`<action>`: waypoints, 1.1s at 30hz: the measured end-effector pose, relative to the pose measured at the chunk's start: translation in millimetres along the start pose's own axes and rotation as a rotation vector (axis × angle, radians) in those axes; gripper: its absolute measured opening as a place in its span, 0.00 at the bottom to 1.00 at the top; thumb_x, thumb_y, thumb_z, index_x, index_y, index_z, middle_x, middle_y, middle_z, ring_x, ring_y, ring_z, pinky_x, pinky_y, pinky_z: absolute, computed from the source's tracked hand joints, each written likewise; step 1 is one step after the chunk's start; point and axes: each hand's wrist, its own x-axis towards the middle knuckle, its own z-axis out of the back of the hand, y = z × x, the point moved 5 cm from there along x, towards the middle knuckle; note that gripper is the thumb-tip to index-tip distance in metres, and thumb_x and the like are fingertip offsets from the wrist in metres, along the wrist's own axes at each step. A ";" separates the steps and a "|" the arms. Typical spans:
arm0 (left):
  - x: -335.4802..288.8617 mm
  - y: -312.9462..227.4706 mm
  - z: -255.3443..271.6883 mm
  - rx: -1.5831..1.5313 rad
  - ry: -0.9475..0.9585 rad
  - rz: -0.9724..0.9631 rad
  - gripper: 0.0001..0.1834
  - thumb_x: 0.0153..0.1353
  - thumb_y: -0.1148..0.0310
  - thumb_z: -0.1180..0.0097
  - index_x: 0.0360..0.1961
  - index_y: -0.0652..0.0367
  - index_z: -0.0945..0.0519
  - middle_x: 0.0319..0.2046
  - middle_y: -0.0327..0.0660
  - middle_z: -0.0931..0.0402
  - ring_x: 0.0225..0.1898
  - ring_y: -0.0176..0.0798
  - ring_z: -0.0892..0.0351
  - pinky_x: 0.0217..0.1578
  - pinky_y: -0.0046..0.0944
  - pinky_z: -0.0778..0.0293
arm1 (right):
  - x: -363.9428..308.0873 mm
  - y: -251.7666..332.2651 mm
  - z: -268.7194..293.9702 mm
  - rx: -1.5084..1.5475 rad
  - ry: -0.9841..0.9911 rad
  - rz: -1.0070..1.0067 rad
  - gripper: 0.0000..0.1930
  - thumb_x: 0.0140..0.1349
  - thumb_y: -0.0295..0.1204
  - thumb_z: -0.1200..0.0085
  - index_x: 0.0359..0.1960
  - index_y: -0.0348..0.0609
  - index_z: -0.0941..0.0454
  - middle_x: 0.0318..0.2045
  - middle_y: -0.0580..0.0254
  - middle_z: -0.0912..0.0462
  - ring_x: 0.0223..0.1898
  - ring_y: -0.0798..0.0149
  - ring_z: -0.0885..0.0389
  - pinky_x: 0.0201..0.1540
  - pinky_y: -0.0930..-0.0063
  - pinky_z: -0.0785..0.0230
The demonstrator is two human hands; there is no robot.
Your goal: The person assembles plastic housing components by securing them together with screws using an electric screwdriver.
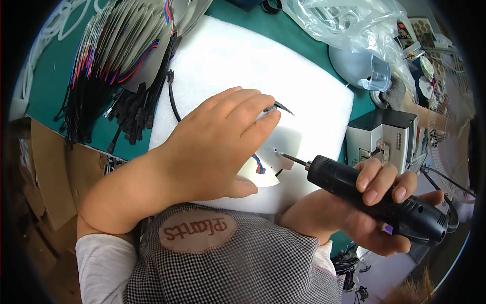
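Note:
In my right hand is a black electric screwdriver, its fingers wrapped round the body. Its thin bit points left, and the tip is at a greyish-white panel, close to a small screw or hole. My left hand grips this panel from above and hides much of it. Short red and blue wires with a small dark connector come out below its fingers. Near the left fingertips a dark curved part shows. All this lies over a white foam sheet.
A fanned stack of thin panels with black cables lies at the far left on the green mat. A clear plastic bag and a pale blue rounded housing are at the back right. A boxy device stands at the right.

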 end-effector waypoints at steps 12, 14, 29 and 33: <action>1.4 -2.8 23.0 0.141 0.108 0.099 0.54 0.24 0.61 0.23 0.60 0.60 0.31 0.61 0.50 0.37 0.62 0.57 0.36 0.62 0.53 0.39 | 5.1 24.4 14.3 0.052 -0.131 0.045 0.37 0.49 0.46 0.34 0.58 0.38 0.31 0.41 0.60 0.31 0.26 0.68 0.23 0.29 0.73 0.30; -3.5 0.3 36.9 0.258 0.122 0.173 0.57 0.22 0.63 0.23 0.62 0.58 0.32 0.62 0.50 0.38 0.63 0.57 0.38 0.62 0.51 0.40 | 5.2 26.1 17.4 0.052 -0.151 0.051 0.36 0.49 0.46 0.33 0.57 0.39 0.30 0.43 0.59 0.32 0.27 0.68 0.23 0.30 0.73 0.30; 1.7 -2.5 32.9 0.163 0.118 0.159 0.55 0.22 0.63 0.21 0.61 0.58 0.30 0.62 0.49 0.37 0.63 0.56 0.38 0.62 0.50 0.39 | 2.9 27.0 21.7 0.015 -0.125 0.004 0.33 0.51 0.48 0.33 0.56 0.45 0.27 0.50 0.58 0.39 0.28 0.67 0.23 0.30 0.72 0.29; 1.9 4.0 43.3 0.265 0.043 0.197 0.53 0.26 0.63 0.22 0.60 0.60 0.31 0.61 0.50 0.37 0.62 0.56 0.38 0.61 0.50 0.38 | 4.0 24.0 22.0 0.017 -0.065 0.005 0.33 0.52 0.48 0.35 0.55 0.44 0.27 0.50 0.57 0.38 0.28 0.67 0.23 0.30 0.73 0.29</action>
